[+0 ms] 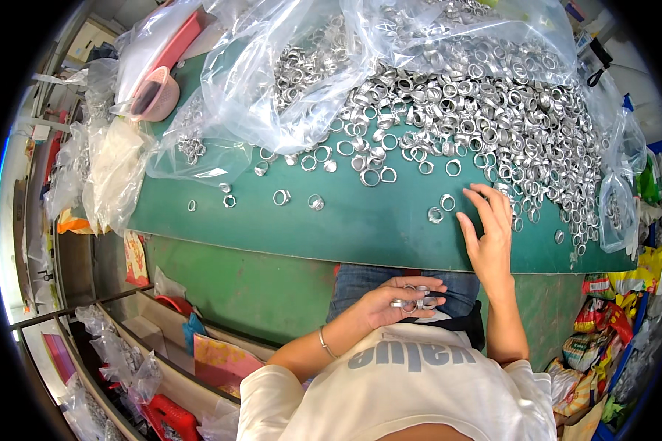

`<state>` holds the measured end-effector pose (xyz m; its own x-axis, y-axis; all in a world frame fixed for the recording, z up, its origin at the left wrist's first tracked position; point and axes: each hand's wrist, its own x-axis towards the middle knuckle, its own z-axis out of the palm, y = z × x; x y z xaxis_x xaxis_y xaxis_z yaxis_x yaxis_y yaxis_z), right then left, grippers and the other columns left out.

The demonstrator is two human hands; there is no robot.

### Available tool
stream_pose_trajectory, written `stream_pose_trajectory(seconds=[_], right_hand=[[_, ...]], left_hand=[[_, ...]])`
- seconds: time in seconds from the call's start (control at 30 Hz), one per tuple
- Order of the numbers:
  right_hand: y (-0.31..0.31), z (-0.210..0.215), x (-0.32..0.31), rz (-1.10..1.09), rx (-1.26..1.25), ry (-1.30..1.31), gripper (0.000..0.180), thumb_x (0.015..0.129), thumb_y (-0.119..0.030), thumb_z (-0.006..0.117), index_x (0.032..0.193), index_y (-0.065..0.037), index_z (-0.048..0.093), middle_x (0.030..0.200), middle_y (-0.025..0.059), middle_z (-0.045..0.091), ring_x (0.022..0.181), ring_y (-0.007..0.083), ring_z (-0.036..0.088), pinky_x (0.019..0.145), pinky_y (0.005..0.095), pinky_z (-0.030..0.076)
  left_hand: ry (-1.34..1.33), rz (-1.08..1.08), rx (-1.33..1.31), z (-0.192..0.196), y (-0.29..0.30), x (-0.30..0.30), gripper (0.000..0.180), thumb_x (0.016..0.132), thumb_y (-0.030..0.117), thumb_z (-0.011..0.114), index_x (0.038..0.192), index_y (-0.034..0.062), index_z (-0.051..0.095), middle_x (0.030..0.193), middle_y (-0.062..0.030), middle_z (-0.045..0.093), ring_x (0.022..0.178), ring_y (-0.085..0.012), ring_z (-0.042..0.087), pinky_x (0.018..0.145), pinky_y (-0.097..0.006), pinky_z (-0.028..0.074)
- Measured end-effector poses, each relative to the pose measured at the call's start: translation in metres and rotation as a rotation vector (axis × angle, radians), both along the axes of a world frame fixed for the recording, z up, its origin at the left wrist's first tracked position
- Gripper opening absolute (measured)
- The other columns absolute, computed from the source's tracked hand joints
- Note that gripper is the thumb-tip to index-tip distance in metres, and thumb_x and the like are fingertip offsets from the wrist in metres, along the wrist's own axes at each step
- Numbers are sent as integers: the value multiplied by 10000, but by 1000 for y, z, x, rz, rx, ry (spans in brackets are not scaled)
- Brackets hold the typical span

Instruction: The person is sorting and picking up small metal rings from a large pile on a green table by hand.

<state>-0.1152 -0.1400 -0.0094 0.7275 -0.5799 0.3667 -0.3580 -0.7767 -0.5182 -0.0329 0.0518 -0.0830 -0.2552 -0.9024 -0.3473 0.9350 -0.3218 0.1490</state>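
Observation:
My left hand (397,303) is held palm up in front of my lap, below the table's near edge. Its fingers curl round several silver metal rings (409,303). My right hand (490,239) hovers over the near right part of the green table (331,231), thumb and fingers apart, and I see nothing between them. Just left of its fingertips lie two loose rings, one standing open toward me (447,201) and one below it (435,214). Beyond that hand spreads a large heap of similar rings (485,117); its fingers hide a few at the heap's near edge.
Clear plastic bags (254,95) lie partly over the heap. A few single rings (282,197) are scattered toward the left. A pink basket (157,95) stands at the far left. Colourful packages (592,331) are piled at right; a compartmented wooden rack (154,345) stands lower left.

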Motion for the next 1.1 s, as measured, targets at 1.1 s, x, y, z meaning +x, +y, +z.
stream_pose_trajectory(seconds=[1.1], right_hand=[[-4, 3, -3, 10, 425, -144, 317, 778, -47, 717, 1081, -19, 629, 1002, 61, 595, 884, 189, 548, 776, 308, 418]], left_hand=[[101, 8, 218, 5, -5, -13, 364, 980, 329, 501, 1150, 26, 609, 1200, -142, 617, 1121, -259, 602, 811, -352, 550]])
